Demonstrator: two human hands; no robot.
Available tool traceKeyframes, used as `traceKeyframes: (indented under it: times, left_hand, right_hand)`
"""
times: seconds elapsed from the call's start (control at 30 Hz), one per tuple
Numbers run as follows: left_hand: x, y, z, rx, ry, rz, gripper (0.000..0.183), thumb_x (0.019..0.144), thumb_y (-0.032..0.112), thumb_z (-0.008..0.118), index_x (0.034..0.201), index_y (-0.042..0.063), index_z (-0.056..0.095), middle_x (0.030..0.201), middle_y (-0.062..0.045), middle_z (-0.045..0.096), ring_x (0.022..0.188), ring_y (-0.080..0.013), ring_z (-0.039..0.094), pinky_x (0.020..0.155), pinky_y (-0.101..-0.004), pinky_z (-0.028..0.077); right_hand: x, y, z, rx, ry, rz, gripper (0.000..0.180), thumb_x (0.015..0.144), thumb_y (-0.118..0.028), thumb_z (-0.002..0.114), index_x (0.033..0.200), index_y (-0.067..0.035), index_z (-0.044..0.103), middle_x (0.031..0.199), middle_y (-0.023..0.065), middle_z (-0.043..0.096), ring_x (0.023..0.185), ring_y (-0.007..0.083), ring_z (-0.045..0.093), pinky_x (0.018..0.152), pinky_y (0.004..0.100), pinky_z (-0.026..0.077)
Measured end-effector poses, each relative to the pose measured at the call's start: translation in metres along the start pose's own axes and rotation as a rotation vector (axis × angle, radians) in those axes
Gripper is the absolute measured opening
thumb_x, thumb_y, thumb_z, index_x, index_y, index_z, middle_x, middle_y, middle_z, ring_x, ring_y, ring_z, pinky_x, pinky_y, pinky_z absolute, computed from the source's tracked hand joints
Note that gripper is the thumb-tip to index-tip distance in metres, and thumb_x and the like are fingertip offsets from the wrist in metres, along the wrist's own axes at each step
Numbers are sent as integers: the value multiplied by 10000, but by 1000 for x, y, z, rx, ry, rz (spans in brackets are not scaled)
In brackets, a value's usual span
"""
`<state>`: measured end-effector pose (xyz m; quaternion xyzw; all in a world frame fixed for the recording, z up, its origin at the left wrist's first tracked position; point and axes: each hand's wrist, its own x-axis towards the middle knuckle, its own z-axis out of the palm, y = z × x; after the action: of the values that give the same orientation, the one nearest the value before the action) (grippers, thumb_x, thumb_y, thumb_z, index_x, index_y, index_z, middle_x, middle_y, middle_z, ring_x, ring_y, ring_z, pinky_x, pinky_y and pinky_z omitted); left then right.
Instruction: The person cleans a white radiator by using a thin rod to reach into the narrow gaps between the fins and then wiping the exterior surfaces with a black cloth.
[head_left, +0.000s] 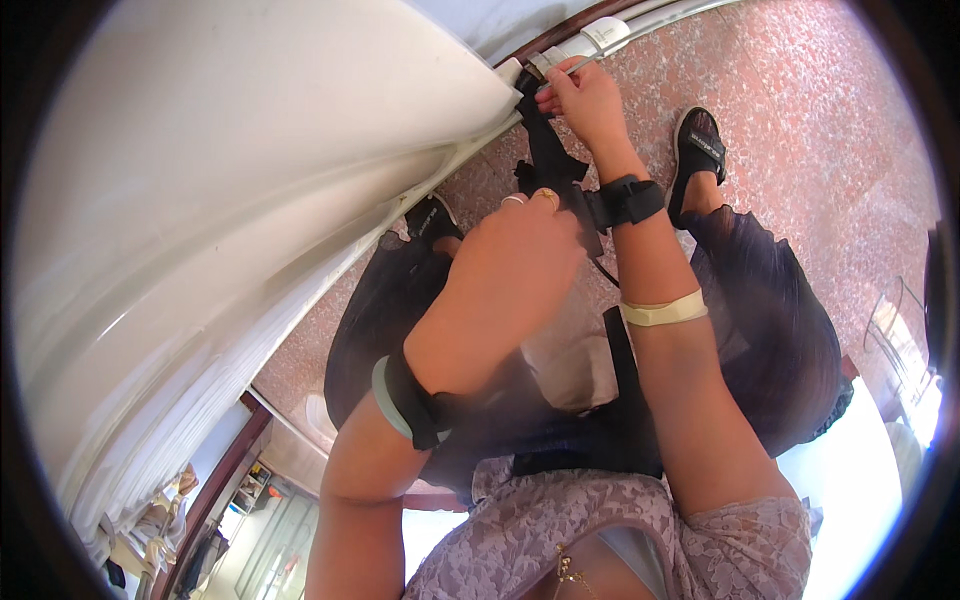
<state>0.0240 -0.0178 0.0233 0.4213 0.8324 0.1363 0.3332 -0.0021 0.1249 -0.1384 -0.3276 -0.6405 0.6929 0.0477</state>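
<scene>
My right hand (581, 97), fingers pinched together, holds a thin grey strip (592, 60) beside a white pipe fitting (604, 34) low on the wall. A piece of black material (549, 146), seemingly cloth, runs from the narrow end of the pipe down towards my left hand (517, 262). That hand is slightly blurred, with its fingers curled under at the lower end of the black piece. Its fingertips are hidden, so whether it grips the cloth is unclear. A black strap (637, 201) with a small dark box circles my right wrist.
A large glossy white panel (247, 135) curves along the left, close to my left arm. Black shoes (699, 142) stand on the speckled reddish floor (795, 97), either side of the hands. A wire-framed object (892, 330) is at the far right.
</scene>
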Motion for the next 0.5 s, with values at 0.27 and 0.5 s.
traceKeyframes:
  times: [0.27,0.5]
  left_hand:
    - [0,0,0,20,22,20,203,773,155,592,921,16,595,877,-140,555,837,-316,540,739,-389,456]
    - [0,-1,1,-9,28,9,184,773,159,593,892,19,590,857,-139,549,828,-315,537,726,-396,452]
  right_hand:
    - [-6,3,5,39,29,-24,146,832,-115,507,818,23,551,638,116,624,545,172,618,525,280,498]
    - [-3,2,2,-24,29,-53,143,833,-110,508,837,30,537,638,118,623,541,165,614,526,279,494]
